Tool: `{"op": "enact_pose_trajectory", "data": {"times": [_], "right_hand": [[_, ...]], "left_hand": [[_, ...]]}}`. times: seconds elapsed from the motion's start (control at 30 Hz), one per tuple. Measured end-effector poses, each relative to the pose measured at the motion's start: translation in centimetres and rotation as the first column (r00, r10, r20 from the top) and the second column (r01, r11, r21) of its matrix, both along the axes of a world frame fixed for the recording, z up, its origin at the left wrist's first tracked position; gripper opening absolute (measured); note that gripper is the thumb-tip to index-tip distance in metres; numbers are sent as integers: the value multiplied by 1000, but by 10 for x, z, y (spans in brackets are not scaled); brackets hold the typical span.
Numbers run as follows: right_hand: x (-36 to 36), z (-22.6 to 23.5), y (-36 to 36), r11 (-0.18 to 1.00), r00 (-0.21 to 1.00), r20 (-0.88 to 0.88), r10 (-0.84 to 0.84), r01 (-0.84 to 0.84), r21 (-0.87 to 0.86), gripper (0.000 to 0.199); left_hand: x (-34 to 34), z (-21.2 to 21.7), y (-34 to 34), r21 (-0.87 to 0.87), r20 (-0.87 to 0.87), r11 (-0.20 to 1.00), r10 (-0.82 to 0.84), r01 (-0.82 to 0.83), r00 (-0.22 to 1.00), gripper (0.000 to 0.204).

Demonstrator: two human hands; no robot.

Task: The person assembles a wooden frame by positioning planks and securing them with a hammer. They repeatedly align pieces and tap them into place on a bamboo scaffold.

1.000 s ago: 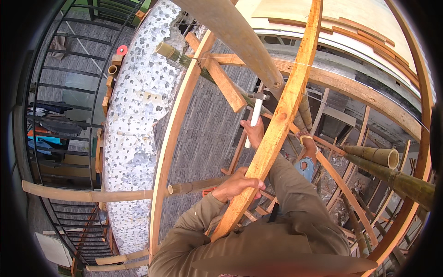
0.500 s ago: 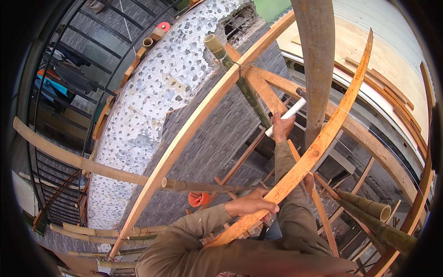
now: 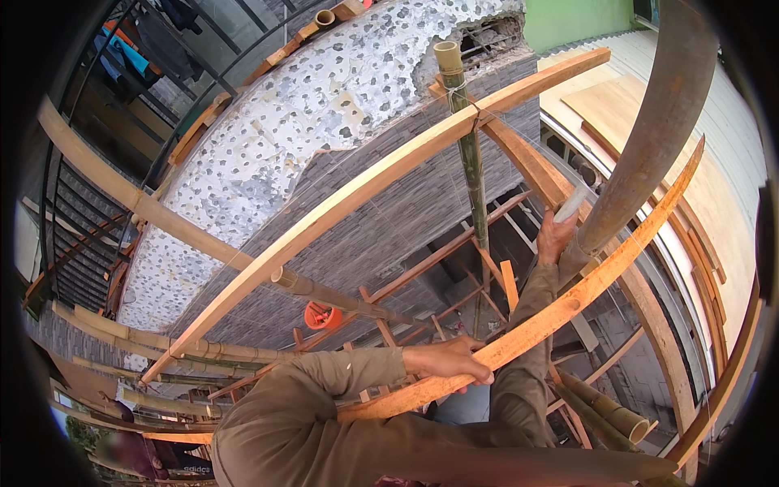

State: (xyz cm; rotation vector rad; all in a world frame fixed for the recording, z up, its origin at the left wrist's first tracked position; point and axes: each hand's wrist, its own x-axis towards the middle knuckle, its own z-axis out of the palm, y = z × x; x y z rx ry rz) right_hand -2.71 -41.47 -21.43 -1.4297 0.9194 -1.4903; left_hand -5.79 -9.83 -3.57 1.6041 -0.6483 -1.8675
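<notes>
In the head view, the step in hand seems to be steadying a timber plank (image 3: 572,303); the next move likely calls for a firm left grip. The left hand (image 3: 450,362) has fingers clamped on it where it slants across the right sleeve (image 3: 535,296); the right hand's (image 3: 554,238) fingers wrap a white-handled tool (image 3: 571,203), probably a hammer. The plank looks orange-brown, knotted, curved.

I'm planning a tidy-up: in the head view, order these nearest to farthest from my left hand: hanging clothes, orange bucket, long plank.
1. Long plank: held in the left hand.
2. Orange bucket: left of that hand.
3. Hanging clothes: far off, upper left.
</notes>
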Motion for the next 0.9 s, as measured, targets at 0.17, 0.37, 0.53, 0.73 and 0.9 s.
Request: {"op": "enact_pose_trajectory", "data": {"times": [0.17, 0.37, 0.53, 0.73, 0.9], "right_hand": [[6, 5, -4, 968, 962, -133, -236, 221, -121, 41], [16, 3, -22, 923, 894, -234, -382, 355, -151, 51], [21, 2, -35, 910, 859, -321, -399, 413, -27, 74], [25, -7, -46, 910, 844, -350, -407, 409, -71, 80], [30, -12, -51, 886, 772, -455, -443, 453, -94, 74]], "left_hand": [[-1, 0, -2, 23, -20, 1000, 17, -16, 1000, 56], [-3, -2, -3, 34, -62, 999, 38, -36, 997, 58], [-2, -11, -2, 32, -52, 999, 21, -20, 998, 59], [-4, -14, 1, 68, -27, 996, 51, -49, 998, 64], [-6, -3, -4, 75, -26, 996, 43, -41, 999, 61]]}}
